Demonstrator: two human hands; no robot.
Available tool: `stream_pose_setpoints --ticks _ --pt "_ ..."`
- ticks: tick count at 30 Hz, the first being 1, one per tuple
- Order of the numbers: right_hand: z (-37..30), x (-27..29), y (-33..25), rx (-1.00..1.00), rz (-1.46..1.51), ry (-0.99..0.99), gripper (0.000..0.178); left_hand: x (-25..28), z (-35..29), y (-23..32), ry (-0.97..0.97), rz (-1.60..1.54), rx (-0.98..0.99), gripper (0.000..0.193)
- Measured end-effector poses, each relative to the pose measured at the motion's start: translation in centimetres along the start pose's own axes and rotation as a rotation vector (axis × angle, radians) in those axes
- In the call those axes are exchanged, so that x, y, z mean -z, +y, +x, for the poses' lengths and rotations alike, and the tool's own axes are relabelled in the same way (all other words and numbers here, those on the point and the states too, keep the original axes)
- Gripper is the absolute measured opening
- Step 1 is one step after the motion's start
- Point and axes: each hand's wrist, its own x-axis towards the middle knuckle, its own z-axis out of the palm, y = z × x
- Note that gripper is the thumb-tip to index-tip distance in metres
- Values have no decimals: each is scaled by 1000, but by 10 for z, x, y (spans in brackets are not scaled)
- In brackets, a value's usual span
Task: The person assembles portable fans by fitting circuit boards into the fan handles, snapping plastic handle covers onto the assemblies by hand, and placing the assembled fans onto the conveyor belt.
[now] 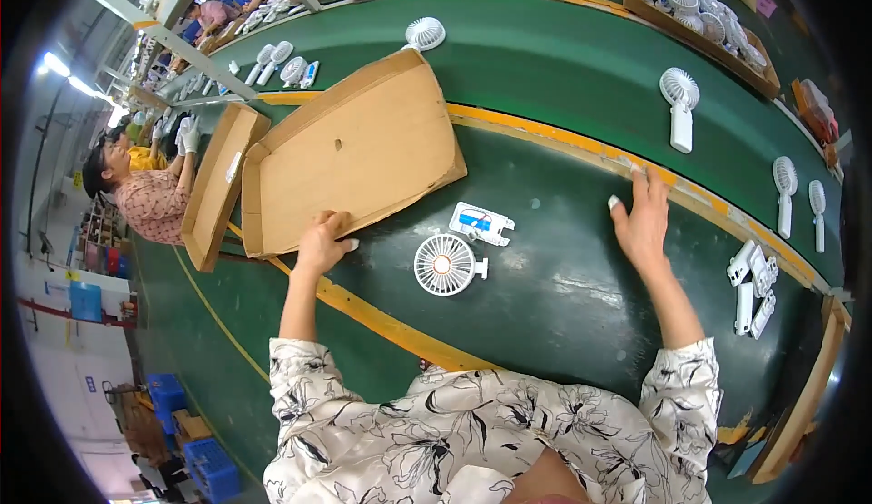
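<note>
At the near edge of a shallow cardboard tray (363,141), my left hand (322,242) has its fingers curled over the rim, the thumb apart beside them. The tray is tilted across the bench and holds only a small dark speck. My right hand (643,221) is open, fingertips by the yellow-edged strip (581,145) along the bench. Between my hands lies a white round fan head (442,265) with an orange centre. Just above it is an open white handle shell (481,222) with a blue battery inside.
Several white handle parts (752,286) lie at the right. On the green conveyor (563,59) beyond rest white handheld fans, one being a fan (679,109) near my right hand. A carton of fans (699,18) stands behind. A co-worker (150,195) sits left, by another cardboard tray (218,186).
</note>
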Motion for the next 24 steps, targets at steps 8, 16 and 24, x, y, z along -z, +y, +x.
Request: stream_pose_setpoints --ticks 8,16,24 --pt "-54 10 -2 -86 30 -115 51 -35 -16 42 183 27 -53 27" --pt "-58 -2 -90 333 308 -200 51 -40 -2 21 251 172 246 16" --pt "-54 -51 -197 688 281 -324 67 -39 28 35 151 160 379 20"
